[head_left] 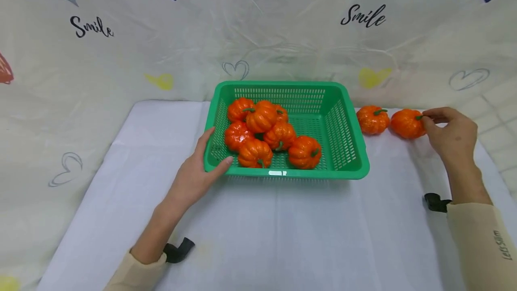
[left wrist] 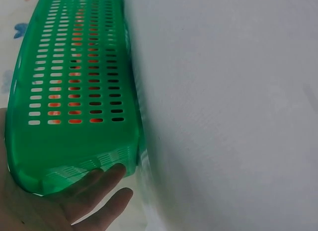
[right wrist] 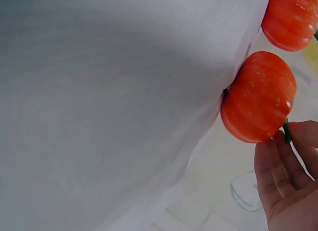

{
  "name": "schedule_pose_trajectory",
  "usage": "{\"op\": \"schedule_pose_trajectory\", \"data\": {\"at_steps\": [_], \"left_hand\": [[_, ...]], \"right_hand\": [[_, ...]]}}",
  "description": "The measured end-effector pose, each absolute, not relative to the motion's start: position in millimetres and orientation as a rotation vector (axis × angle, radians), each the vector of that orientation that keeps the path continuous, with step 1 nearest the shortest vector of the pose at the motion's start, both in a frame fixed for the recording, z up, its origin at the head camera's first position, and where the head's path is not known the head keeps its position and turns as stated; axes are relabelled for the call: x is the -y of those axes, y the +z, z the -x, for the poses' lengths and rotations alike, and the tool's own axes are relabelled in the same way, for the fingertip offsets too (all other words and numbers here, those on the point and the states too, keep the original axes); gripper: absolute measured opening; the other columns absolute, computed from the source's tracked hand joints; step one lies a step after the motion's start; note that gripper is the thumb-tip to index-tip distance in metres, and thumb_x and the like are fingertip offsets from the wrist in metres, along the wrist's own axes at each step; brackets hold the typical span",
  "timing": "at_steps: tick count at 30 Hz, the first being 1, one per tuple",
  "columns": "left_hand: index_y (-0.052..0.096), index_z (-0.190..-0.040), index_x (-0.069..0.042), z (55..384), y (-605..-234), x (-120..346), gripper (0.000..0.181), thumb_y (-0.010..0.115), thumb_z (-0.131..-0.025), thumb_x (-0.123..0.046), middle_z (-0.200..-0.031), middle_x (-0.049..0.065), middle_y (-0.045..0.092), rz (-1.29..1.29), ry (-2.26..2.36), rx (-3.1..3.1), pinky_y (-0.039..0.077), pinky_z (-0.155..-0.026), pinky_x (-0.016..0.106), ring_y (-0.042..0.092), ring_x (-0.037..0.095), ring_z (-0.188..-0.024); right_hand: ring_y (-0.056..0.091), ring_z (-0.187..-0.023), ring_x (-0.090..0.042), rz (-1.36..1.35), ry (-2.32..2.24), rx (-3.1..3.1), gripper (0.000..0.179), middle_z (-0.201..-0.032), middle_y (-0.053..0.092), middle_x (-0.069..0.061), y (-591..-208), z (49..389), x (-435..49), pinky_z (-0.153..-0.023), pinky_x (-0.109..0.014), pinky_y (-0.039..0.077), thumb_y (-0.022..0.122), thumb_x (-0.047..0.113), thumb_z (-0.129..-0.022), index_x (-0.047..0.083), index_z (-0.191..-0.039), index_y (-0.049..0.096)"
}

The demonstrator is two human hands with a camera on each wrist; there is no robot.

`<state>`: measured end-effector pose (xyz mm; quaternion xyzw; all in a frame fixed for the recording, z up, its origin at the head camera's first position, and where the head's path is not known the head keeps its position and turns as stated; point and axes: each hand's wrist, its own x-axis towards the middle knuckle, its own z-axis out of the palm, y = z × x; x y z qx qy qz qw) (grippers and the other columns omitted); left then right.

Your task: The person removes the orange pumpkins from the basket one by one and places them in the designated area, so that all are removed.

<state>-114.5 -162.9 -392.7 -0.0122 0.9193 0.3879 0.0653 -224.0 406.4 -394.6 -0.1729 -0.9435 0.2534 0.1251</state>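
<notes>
A green plastic basket (head_left: 282, 173) holds several small orange pumpkins (head_left: 255, 153), heaped mostly toward its left side. At its front left corner my left hand (head_left: 198, 165) grips the rim, thumb over the edge and the other fingers along the outside of the end wall (left wrist: 64, 174). To the right of the basket, my right hand (head_left: 454, 131) pinches the green stem (right wrist: 286, 131) of an orange pumpkin (head_left: 408, 124) between thumb and fingers. Another pumpkin (head_left: 372, 119) lies between that one and the basket.
A white cloth (head_left: 278, 232) covers the table. Behind it hangs a pale sheet (head_left: 258, 35) printed with leaves, hearts and the word Smile. Each wrist carries a black strap-like piece (head_left: 437, 202) by the sleeve.
</notes>
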Motion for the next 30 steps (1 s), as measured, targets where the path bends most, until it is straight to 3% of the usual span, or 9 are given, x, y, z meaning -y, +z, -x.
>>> {"op": "schedule_pose_trajectory", "data": {"at_steps": [2,5,7,10,13,17,20,25,30], "left_hand": [[0.007,-0.164,-0.049,114,-391,163,0.092,0.058,-0.092,-0.076,-0.16,0.018,0.047,0.039,1.167,-2.776,0.053,-0.1,0.06,0.06,0.041,-0.13],[0.007,-0.164,-0.049,114,-391,163,0.092,0.057,-0.092,-0.076,-0.159,0.018,0.048,0.043,1.159,-2.778,0.054,-0.099,0.06,0.06,0.04,-0.129],[0.007,-0.164,-0.049,115,-391,162,0.092,0.057,-0.092,-0.076,-0.159,0.018,0.048,0.044,1.158,-2.776,0.054,-0.099,0.059,0.06,0.04,-0.129],[0.007,-0.164,-0.05,115,-391,162,0.092,0.058,-0.092,-0.076,-0.16,0.018,0.047,0.044,1.162,-2.774,0.053,-0.099,0.06,0.06,0.04,-0.129],[0.007,-0.163,-0.05,114,-390,162,0.092,0.058,-0.092,-0.076,-0.16,0.017,0.048,0.046,1.171,-2.768,0.053,-0.099,0.059,0.06,0.04,-0.129],[0.007,-0.164,-0.05,114,-390,162,0.091,0.058,-0.092,-0.075,-0.158,0.017,0.049,0.043,1.181,-2.764,0.054,-0.098,0.058,0.06,0.039,-0.129],[0.007,-0.164,-0.05,114,-389,162,0.092,0.058,-0.092,-0.075,-0.159,0.017,0.049,0.041,1.183,-2.765,0.054,-0.098,0.059,0.06,0.039,-0.129],[0.007,-0.163,-0.051,113,-390,162,0.091,0.058,-0.092,-0.076,-0.16,0.017,0.047,0.04,1.182,-2.766,0.054,-0.098,0.059,0.06,0.04,-0.129],[0.006,-0.163,-0.05,113,-391,162,0.092,0.058,-0.092,-0.076,-0.162,0.016,0.045,0.041,1.187,-2.759,0.054,-0.099,0.06,0.059,0.04,-0.131]], "right_hand": [[0.045,-0.101,-0.023,0.506,0.745,2.759,0.043,-0.11,0.064,0.0,-393,224,-405,-0.073,-0.026,0.035,0.053,0.035,-0.105,0.006,-0.133,0.067],[0.045,-0.107,-0.028,0.499,0.731,2.77,0.046,-0.133,0.059,-0.021,-389,221,-402,-0.07,-0.023,0.035,0.05,0.035,-0.106,0.005,-0.138,0.065],[0.045,-0.11,-0.029,0.502,0.734,2.765,0.048,-0.138,0.056,-0.023,-384,219,-401,-0.068,-0.02,0.034,0.05,0.035,-0.106,0.005,-0.14,0.064],[0.045,-0.104,-0.017,0.51,0.739,2.739,0.048,-0.132,0.058,-0.015,-378,216,-399,-0.065,-0.015,0.035,0.051,0.037,-0.106,0.007,-0.141,0.064],[0.039,-0.094,0.0,0.52,0.766,2.712,0.049,-0.119,0.056,0.009,-373,215,-398,-0.062,-0.008,0.035,0.052,0.04,-0.105,0.01,-0.141,0.065],[0.034,-0.09,0.012,0.517,0.787,2.664,0.049,-0.105,0.041,0.034,-370,214,-395,-0.067,-0.004,0.033,0.053,0.043,-0.104,0.012,-0.14,0.066],[0.038,-0.099,0.011,0.517,0.802,2.631,0.05,-0.106,0.041,0.037,-367,214,-390,-0.075,-0.004,0.034,0.052,0.045,-0.104,0.014,-0.14,0.067],[0.04,-0.112,0.005,0.509,0.813,2.612,0.05,-0.121,0.05,0.028,-360,210,-378,-0.088,-0.009,0.038,0.051,0.047,-0.105,0.017,-0.142,0.065],[0.04,-0.102,0.015,0.422,0.839,2.553,0.045,-0.104,0.042,0.039,-351,204,-365,-0.087,-0.007,0.038,0.056,0.043,-0.104,0.015,-0.137,0.069]]}}
